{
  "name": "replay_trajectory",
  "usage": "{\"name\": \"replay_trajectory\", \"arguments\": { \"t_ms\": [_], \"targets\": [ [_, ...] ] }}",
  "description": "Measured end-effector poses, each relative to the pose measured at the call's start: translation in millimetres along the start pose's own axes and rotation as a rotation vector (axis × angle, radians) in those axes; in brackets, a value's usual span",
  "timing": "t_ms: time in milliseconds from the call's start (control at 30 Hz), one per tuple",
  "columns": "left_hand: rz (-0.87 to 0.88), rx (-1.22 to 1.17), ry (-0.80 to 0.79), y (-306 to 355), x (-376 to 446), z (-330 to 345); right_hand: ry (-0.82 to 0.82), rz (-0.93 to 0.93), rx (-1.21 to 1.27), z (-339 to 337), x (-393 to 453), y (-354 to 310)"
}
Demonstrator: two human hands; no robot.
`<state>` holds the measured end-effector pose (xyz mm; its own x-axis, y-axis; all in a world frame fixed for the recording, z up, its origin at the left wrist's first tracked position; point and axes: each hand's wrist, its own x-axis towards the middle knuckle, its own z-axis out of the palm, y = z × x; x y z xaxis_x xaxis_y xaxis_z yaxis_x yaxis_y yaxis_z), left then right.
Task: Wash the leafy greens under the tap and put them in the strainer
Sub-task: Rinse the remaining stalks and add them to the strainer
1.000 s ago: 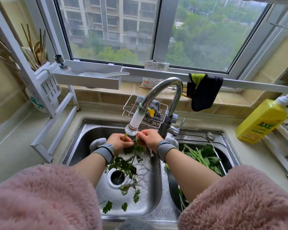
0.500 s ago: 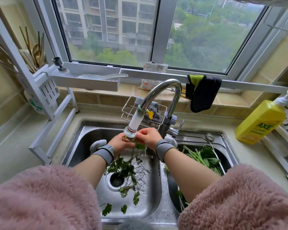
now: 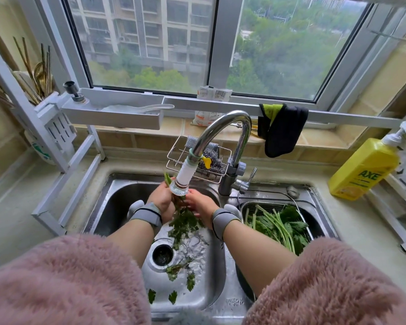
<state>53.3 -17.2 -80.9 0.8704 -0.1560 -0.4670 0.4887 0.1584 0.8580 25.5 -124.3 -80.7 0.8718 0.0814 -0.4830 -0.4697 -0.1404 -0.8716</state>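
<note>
**Greens under the tap, both hands on the bunch**

Over the left basin of the sink [image 3: 117, 202], the left hand [image 3: 161, 198] grips the stems of a bunch of leafy greens [image 3: 184, 222], stem ends poking up past the fingers beside the tap's white nozzle [image 3: 182, 181]. The right hand [image 3: 201, 205] is cupped against the same bunch just below the nozzle, fingers curled onto it. Leaves hang down toward the drain [image 3: 162, 254], and loose sprigs [image 3: 185, 275] lie wet on the basin floor. In the right basin, the strainer [image 3: 298, 208] holds a pile of washed greens [image 3: 279, 227]. A yellow soap bottle [image 3: 363, 170] stands on the counter to the right.
</note>
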Motion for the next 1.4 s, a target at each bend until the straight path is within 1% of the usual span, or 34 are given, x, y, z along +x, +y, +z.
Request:
{"name": "replay_trajectory", "arguments": {
  "t_ms": [67, 167, 233, 300, 333, 367, 400, 500, 633, 767, 867, 933, 1033, 1133, 1200, 1267, 1400],
  "targets": [
    [0.004, -0.004, 0.073, 3.5, -0.2, 0.5, 0.000, -0.039, -0.094, 6.0, 0.2, 6.7],
    [0.004, 0.047, 0.169, 0.0, 12.7, -6.8, -0.063, -0.144, -0.331, 6.3, -0.3, 10.9],
    [-0.021, -0.022, 0.233, -0.7, 19.5, -10.3, -0.074, -0.179, -0.509, 2.3, 1.7, 10.9],
    [-0.036, 0.016, 0.247, 2.3, 17.0, -7.7, -0.047, -0.190, -0.649, -2.5, 8.1, 13.2],
    [-0.018, 0.015, 0.245, 3.4, 16.1, -6.7, -0.034, -0.174, -0.672, -3.6, 11.5, 15.5],
    [0.016, 0.005, 0.242, 4.6, 14.3, -4.6, -0.019, -0.160, -0.673, -3.5, 12.5, 15.3],
    [0.020, 0.015, 0.232, 5.9, 12.2, -5.1, -0.001, -0.156, -0.669, -3.3, 13.2, 16.0],
    [0.046, -0.053, 0.256, 12.2, 7.4, -10.0, 0.024, -0.165, -0.649, -2.9, 12.9, 13.7],
    [0.054, -0.206, 0.227, 18.2, 4.8, -5.6, -0.024, -0.185, -0.649, -2.0, 15.3, 12.7],
    [0.072, -0.069, 0.266, 20.3, 6.6, -7.5, -0.020, -0.184, -0.633, 1.8, 23.2, 19.0],
    [0.067, -0.030, 0.315, 20.8, 9.6, -8.4, -0.047, -0.240, -0.658, 1.1, 21.3, 16.1],
    [0.056, -0.121, 0.343, 22.4, 11.3, -7.8, -0.064, -0.272, -0.631, 0.3, 15.8, 9.7],
    [0.072, -0.314, 0.304, 28.9, 8.4, -1.5, -0.113, -0.273, -0.572, 1.3, 16.8, 9.5],
    [0.124, -0.297, 0.284, 31.5, 7.7, 0.1, -0.086, -0.231, -0.461, 5.2, 20.4, 15.2],
    [0.125, -0.289, 0.272, 30.2, 8.5, -1.5, -0.051, -0.229, -0.475, 4.1, 21.6, 16.4],
    [0.123, -0.316, 0.262, 30.1, 7.2, -1.8, -0.053, -0.239, -0.507, 3.2, 21.8, 15.9],
    [0.118, -0.341, 0.262, 27.5, 8.5, -2.6, -0.029, -0.184, -0.443, 4.2, 25.1, 21.8]
  ]
}}
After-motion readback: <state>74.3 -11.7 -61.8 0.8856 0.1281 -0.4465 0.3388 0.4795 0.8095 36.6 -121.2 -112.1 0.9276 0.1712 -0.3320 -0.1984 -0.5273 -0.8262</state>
